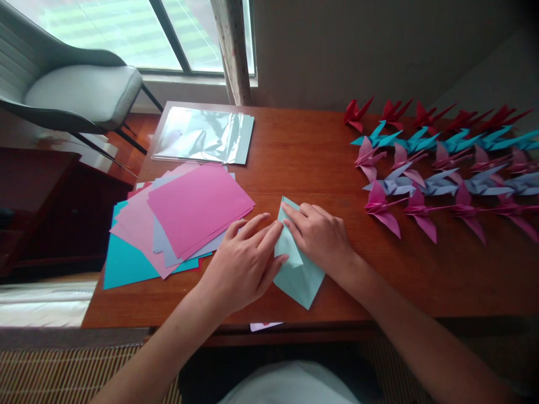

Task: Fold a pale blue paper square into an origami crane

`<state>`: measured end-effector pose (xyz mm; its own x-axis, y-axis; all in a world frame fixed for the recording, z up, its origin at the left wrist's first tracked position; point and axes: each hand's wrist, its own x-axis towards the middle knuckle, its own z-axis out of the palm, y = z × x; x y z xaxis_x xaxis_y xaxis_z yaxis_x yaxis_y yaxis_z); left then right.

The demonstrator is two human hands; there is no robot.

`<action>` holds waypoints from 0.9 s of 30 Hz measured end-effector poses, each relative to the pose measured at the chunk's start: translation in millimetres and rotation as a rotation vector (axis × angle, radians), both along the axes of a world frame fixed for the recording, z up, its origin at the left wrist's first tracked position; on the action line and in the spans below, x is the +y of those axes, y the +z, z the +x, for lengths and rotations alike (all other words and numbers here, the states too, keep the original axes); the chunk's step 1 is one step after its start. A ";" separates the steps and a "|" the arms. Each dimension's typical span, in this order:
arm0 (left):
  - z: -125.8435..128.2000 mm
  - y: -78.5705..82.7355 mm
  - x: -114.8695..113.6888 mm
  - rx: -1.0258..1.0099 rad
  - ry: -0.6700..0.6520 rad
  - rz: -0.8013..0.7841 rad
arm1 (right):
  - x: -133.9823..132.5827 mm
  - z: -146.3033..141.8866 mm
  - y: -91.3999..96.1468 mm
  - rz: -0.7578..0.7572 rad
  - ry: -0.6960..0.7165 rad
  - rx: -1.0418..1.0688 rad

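Note:
A sheet of pale mint-green origami paper, partly folded into a pointed, kite-like shape, lies on the table between my hands. My left hand is at its left edge, with index finger and thumb on the folded flap and the other fingers reaching past the edge. From the right, my right hand presses the upper part, its index finger near the top point and its other fingers bent. The paper beneath my fingers is hidden.
Colored paper sheets lie fanned on the left, behind them a clear packet of pale sheets. Rows of folded paper cranes in red, turquoise, pink and lilac fill the table's right side. A chair stands by the window.

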<state>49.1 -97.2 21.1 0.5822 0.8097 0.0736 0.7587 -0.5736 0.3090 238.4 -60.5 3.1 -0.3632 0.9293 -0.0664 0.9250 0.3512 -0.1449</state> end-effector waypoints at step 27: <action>7.3 2.3 17.0 0.004 0.006 -0.060 | 0.7 -0.3 -1.6 -0.026 0.008 0.007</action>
